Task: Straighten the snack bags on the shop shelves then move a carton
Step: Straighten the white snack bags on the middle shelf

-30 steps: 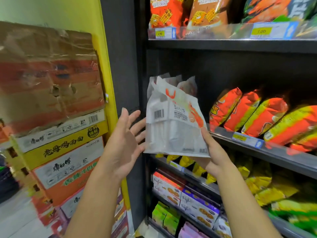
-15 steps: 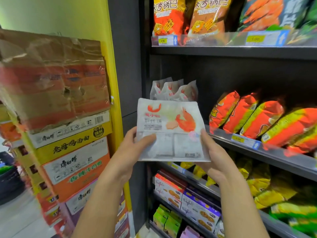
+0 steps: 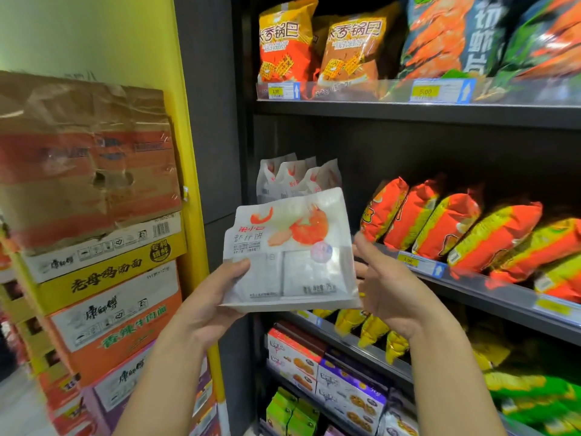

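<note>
Prawn bag [image 3: 292,247] now front-up, in left hand [image 3: 213,303].

white snack bag [image 3: 292,256] with orange-red shrimp print.

Top shelf [image 3: 408,114]: orange chip bags [image 3: 284,42] upright. Middle shelf [image 3: 471,289]: white prawn bags [image 3: 295,179] left, red-yellow bags [image 3: 446,225] right. Lower shelf [image 3: 361,349]: yellow bags [image 3: 371,328].
</note>
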{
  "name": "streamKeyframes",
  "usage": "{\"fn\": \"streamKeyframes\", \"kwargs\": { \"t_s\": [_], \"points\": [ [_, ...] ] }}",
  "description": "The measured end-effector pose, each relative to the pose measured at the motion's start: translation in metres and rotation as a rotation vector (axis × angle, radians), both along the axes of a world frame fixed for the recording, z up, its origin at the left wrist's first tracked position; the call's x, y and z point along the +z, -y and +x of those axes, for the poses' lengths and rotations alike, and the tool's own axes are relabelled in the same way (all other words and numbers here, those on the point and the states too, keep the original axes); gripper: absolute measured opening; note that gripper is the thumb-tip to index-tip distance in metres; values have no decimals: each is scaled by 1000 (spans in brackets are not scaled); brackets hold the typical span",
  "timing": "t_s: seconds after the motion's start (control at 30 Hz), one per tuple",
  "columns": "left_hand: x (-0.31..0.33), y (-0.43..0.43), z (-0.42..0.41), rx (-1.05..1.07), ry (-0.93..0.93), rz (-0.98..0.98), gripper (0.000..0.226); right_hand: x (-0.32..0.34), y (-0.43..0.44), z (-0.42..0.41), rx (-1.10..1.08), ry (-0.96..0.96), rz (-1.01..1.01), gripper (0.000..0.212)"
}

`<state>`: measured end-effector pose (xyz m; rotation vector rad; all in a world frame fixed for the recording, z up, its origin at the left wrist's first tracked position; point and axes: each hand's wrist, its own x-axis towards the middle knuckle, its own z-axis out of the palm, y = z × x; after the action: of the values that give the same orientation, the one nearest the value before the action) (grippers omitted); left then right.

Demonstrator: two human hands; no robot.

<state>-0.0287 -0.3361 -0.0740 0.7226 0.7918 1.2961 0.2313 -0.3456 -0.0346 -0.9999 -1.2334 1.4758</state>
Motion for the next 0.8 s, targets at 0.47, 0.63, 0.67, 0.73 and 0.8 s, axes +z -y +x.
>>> {"fn": "streamKeyframes", "kwargs": {
  "t_s": [0.47, 0.63, 0.67, 0.73, 0.8],
  "points": [
    [37, 5, -15, -74, -208, 20, 51, 3, -20, -6, -90, -250, -211, 41],
    [37, 5, -21, 178, -450, 68, 48, -1, -22, -13, -135, -211, -110, 40],
    [37, 6, -19, 265, -520, 127, 50, -2, -23, -17, -146, -184, -75, 41],
    [39, 11, -14, 341, -615, 271, 49, -6, -25, -27, -191, -121, -18, 48],
    [40, 16, -6, 259, -697, 363, 49, -9, -26, -38, -226, -84, 31, 55]
  ]
}}
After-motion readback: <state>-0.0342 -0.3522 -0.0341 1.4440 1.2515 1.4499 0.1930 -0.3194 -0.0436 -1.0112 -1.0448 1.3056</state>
